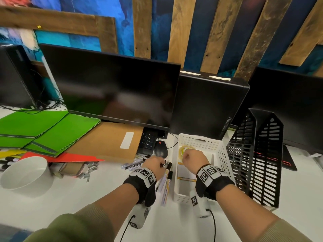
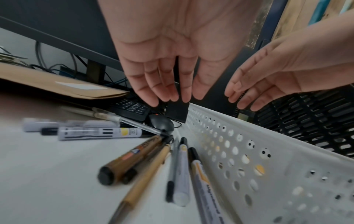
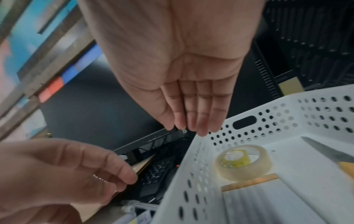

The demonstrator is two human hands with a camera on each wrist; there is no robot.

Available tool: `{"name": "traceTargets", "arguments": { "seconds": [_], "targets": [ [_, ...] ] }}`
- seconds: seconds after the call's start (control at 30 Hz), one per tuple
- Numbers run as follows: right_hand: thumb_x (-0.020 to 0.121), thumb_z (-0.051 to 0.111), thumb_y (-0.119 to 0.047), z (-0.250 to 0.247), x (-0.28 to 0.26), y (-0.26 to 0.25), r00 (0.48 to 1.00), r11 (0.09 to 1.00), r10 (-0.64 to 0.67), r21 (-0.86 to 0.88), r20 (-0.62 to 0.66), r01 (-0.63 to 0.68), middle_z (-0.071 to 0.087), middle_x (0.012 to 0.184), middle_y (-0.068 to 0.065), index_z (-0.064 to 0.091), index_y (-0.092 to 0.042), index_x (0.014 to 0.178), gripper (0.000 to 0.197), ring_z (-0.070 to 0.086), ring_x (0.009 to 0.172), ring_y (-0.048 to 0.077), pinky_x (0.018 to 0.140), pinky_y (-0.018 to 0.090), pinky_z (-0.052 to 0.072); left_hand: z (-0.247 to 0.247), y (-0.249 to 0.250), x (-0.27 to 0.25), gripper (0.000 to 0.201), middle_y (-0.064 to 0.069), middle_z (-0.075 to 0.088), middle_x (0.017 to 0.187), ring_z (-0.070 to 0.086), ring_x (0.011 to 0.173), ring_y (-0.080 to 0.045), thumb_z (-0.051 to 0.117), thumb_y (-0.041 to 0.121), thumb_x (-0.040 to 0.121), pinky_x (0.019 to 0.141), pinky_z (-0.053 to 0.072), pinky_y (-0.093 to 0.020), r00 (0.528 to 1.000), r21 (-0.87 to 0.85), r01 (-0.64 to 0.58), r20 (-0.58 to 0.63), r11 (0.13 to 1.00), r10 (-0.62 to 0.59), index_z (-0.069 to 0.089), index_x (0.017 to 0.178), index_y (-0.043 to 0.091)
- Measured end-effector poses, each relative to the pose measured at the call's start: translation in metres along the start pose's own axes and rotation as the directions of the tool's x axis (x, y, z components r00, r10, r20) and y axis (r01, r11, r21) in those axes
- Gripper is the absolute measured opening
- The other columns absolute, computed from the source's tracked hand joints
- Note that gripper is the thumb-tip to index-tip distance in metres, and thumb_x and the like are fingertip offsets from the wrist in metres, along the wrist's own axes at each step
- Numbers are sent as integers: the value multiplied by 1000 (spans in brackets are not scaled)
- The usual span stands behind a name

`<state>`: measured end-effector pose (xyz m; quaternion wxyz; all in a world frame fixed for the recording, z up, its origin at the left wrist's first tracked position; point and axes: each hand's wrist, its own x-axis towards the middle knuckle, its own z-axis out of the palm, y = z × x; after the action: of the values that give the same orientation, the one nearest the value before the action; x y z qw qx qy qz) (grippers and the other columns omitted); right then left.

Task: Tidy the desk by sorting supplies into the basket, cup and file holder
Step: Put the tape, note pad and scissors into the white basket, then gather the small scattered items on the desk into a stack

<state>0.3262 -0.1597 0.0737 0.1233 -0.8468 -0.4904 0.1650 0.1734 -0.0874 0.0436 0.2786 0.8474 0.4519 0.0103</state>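
The pens and markers (image 1: 165,179) lie loose on the bench (image 1: 70,198), packed against the white basket's (image 1: 225,154) left wall, their long axes running roughly six to twelve o'clock. The left hand (image 1: 153,164) hangs right over them, so it is the nearer one; its grip is relaxed, fingers straight and pointing down, holding nothing. The right hand (image 1: 194,157) hovers over the basket above the tape roll (image 3: 243,162), fingers straight and empty. The cup (image 1: 26,172) sits off at nine o'clock.
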Motion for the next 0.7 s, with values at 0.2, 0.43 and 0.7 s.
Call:
{"name": "traceTargets", "arguments": {
  "seconds": [0.2, 0.43, 0.7],
  "targets": [
    [87, 53, -14, 17, -10, -40, 989, 979, -134, 146, -62, 142, 65, 104, 7, 64, -11, 100, 17, 59, 96, 23, 83, 28, 46, -12, -44, -18, 33, -2, 46, 139, 47, 126, -19, 49, 23, 92, 107, 38, -30, 997, -35, 53, -57, 998, -54, 56, 124, 20],
    [86, 52, -17, 56, -23, -102, 979, 967, -201, 163, 22, 195, 66, 100, 5, 64, -16, 96, 16, 62, 94, 24, 85, 30, 50, -33, -108, -41, 30, -6, 49, 134, 49, 123, -23, 52, 21, 91, 103, 39, -28, 985, -23, 145, -86, 989, -147, 60, 120, 20],
    [88, 51, -15, 103, -32, -158, 962, 973, -208, 139, 177, 185, 64, 103, 4, 61, -12, 107, 22, 60, 104, 23, 89, 27, 45, -52, -184, -68, 35, -2, 45, 141, 48, 126, -17, 50, 23, 93, 103, 38, -27, 958, -37, 274, -74, 961, -276, 53, 127, 21]
  ]
}}
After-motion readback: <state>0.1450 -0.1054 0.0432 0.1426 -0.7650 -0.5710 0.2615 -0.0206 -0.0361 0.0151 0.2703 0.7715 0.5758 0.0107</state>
